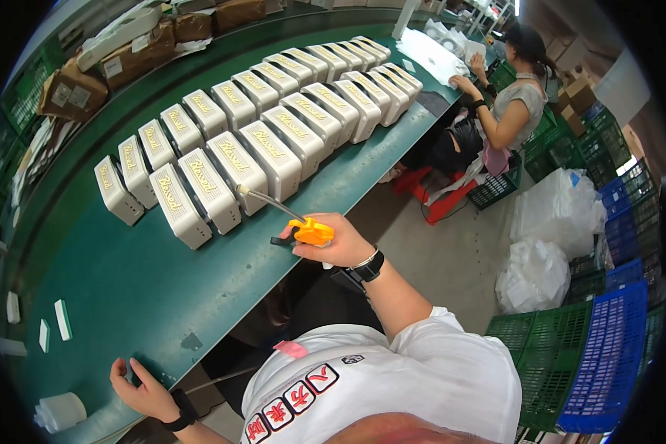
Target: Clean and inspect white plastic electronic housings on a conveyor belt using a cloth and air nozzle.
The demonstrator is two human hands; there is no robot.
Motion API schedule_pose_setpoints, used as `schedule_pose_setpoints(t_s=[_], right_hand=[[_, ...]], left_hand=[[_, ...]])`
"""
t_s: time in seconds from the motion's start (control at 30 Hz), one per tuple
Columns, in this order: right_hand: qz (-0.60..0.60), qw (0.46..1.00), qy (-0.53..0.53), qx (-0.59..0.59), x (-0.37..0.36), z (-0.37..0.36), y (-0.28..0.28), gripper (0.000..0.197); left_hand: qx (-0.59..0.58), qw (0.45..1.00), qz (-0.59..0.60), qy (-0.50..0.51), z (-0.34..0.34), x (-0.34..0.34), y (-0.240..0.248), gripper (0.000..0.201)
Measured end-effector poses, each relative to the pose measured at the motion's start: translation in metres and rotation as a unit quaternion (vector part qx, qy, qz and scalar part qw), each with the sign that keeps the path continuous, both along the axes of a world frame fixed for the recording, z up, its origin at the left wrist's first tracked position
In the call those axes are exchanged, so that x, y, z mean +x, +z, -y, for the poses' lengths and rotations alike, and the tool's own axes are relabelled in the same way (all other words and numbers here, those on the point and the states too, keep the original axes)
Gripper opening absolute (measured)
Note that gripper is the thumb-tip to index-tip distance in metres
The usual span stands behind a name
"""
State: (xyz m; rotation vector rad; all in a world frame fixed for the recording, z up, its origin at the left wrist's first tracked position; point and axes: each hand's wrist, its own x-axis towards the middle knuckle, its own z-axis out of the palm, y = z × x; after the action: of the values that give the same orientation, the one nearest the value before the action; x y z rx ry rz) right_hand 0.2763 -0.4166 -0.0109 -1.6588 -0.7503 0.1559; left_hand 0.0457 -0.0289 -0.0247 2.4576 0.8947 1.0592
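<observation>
My right hand [342, 241] is wrapped round an orange air blow gun [314, 231]. Its thin metal nozzle points up and left, with the tip over the near row of cream-coloured speaker-like cases [180, 206]. These cases stand upright in two long rows, each with raised yellow lettering on its top face. Low on the left, my left hand [146, 392] rests at the edge of the green table [118, 288]. Its fingers are apart and nothing is in it. A white plastic bottle or tub [61, 411] lies to the left of that hand.
Two small white-and-green blocks [63, 320] lie at the far left. Cardboard boxes [78, 89] line the back. A co-worker [507, 111] sits at the table's far right on a red stool [431, 196]. Plastic crates [603, 362] and clear bags [533, 274] stand at right.
</observation>
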Motion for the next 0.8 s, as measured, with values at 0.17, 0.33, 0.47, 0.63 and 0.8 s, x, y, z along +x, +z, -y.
schedule_pose_setpoints(t_s=[0.17, 0.33, 0.47, 0.63, 0.8], right_hand=[[0.016, 1.000, -0.009, 0.000, 0.000, 0.002, 0.000, 0.026], [-0.051, 0.998, -0.003, 0.027, -0.001, -0.004, -0.003, 0.026], [-0.125, 0.991, -0.027, 0.040, -0.004, -0.009, -0.007, 0.027], [-0.139, 0.988, -0.044, 0.056, -0.009, -0.004, -0.015, 0.032], [-0.133, 0.990, -0.034, 0.034, -0.012, -0.007, -0.011, 0.031]], left_hand=[[-0.002, 1.000, 0.011, -0.005, 0.003, 0.004, 0.001, 0.024], [0.014, 0.999, 0.037, 0.002, -0.001, -0.005, -0.003, 0.023], [0.035, 0.998, 0.057, -0.007, -0.004, -0.001, -0.007, 0.020], [0.054, 0.997, 0.055, -0.019, 0.003, 0.006, 0.008, 0.015], [0.062, 0.996, 0.059, -0.010, 0.002, -0.003, 0.011, 0.013]])
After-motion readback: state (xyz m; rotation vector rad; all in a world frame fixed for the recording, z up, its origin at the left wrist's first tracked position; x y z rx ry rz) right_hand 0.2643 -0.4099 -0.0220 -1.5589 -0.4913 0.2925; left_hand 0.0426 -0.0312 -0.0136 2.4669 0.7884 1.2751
